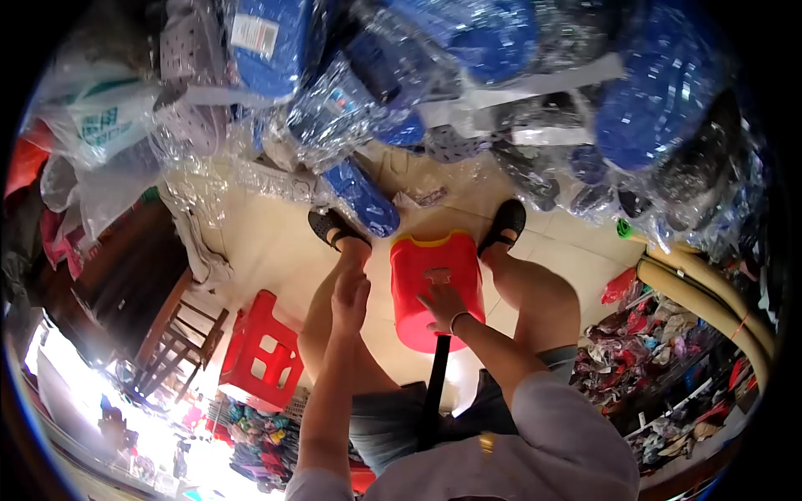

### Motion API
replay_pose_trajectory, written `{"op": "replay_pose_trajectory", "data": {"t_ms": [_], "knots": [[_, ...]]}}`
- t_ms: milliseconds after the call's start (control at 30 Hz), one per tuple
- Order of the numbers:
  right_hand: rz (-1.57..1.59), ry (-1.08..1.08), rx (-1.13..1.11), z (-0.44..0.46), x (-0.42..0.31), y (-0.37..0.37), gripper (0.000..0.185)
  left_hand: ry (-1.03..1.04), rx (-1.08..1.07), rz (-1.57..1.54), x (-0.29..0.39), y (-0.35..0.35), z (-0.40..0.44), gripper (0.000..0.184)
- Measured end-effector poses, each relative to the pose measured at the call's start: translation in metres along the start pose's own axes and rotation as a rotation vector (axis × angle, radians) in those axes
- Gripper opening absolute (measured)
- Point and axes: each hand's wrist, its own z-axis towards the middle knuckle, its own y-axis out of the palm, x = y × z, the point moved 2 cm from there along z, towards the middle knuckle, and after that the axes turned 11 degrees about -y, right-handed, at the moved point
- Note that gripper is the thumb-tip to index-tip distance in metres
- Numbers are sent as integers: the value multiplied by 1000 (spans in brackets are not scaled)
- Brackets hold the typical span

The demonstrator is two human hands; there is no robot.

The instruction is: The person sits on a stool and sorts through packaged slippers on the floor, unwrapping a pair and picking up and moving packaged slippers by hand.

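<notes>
My right hand (443, 306), with a band round its wrist, rests over the red plastic stool (426, 259) between my legs. Its fingers are spread and it holds nothing. To the left, my left hand (351, 301) is beside my knee, its fingers curled together and nothing visible in them. A black strap (436, 376) runs down from the red stool towards my lap. Beyond the stool lies a blue shoe (362, 196) on the floor, close to my foot in a black shoe (332, 230).
Plastic-wrapped blue shoes (660, 92) and grey ones (190, 50) fill the top. A second red stool (261, 355) lies tilted at left, near a wooden stool (185, 342). At right are yellow tubes (706, 305) and wrapped items (626, 359).
</notes>
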Motion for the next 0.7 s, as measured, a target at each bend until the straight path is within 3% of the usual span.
{"op": "replay_pose_trajectory", "data": {"t_ms": [100,133,267,367,467,533,567,633,700], "knots": [[-119,-124,121,27,18,11,77,-63,-23,-280,-14,-1,39,39],[-103,-228,59,32,21,9,82,31,-138,-461,4,-2,42,38],[-173,-448,255,36,32,23,71,146,-216,-479,40,-10,53,38],[-311,-421,279,30,36,51,69,75,-223,-457,82,-23,38,39],[-314,-440,220,42,52,80,66,403,-122,-319,95,-35,42,39],[-370,-440,178,51,45,42,67,601,-16,-251,94,-39,56,36],[-340,-419,65,39,33,34,67,633,-20,-268,87,-35,58,36],[-406,-386,58,41,34,29,64,676,135,-244,75,-28,76,34],[-434,-365,49,40,23,19,62,668,148,-240,62,-18,74,33]]}}
